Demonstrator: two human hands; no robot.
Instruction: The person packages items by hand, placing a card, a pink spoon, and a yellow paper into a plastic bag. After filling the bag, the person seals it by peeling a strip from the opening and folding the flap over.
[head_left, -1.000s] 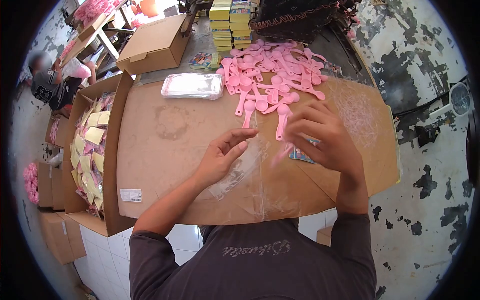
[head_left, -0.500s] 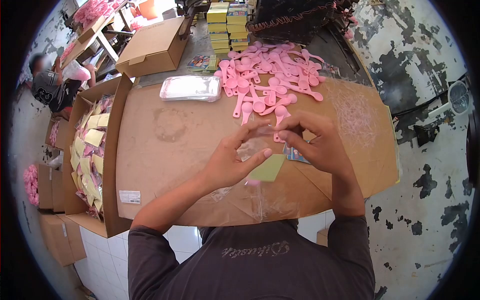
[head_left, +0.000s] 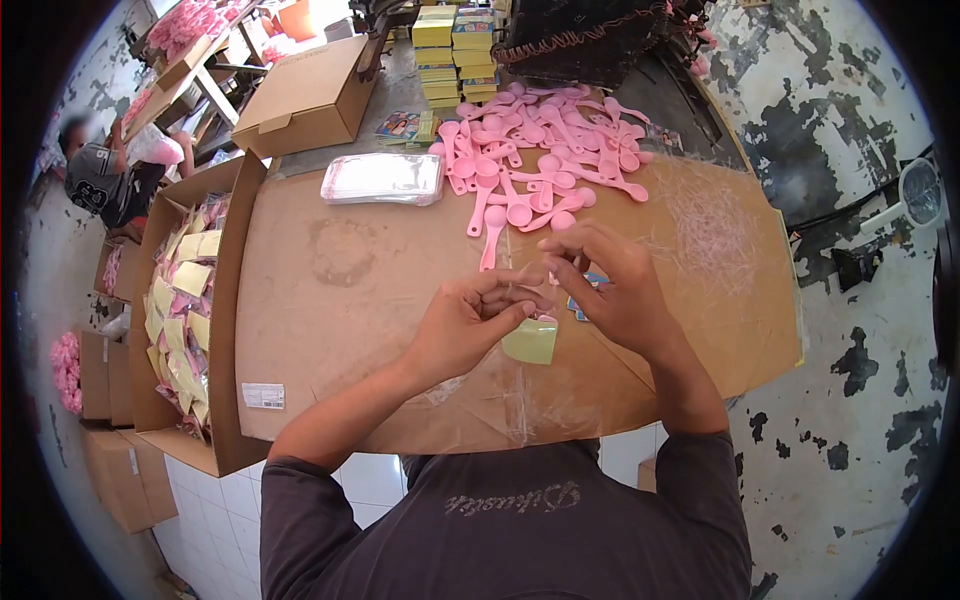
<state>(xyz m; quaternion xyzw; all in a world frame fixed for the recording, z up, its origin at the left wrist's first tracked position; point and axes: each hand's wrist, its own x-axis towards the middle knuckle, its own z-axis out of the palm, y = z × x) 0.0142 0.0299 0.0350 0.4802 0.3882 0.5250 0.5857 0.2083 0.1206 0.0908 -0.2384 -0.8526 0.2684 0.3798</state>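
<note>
My left hand (head_left: 462, 325) is closed, thumb against fingers, on a small clear plastic bag (head_left: 545, 318). A yellow-green card (head_left: 530, 343) and a bit of pink show in the bag below the fingertips. Close to its upper edge, my right hand (head_left: 612, 290) is closed in a pinch; something small and whitish is at its fingertips, too small to name. Partly behind the right hand lies a blue printed card (head_left: 577, 308). Beyond both hands is a heap of pink measuring spoons (head_left: 545, 150), with one spoon (head_left: 493, 238) nearest the left hand.
A stack of clear plastic bags (head_left: 382, 180) lies on the cardboard-covered table (head_left: 330, 330). At left stands an open carton (head_left: 250, 300) of filled bags. Card stacks (head_left: 435, 55) and a closed box (head_left: 305, 95) are at the back. Thin clear strips (head_left: 710, 230) lie right. Another person sits far left.
The bag with its card has tipped toward me and hangs from my left hand. My right hand has shifted slightly down and left, its fingers still pinched.
</note>
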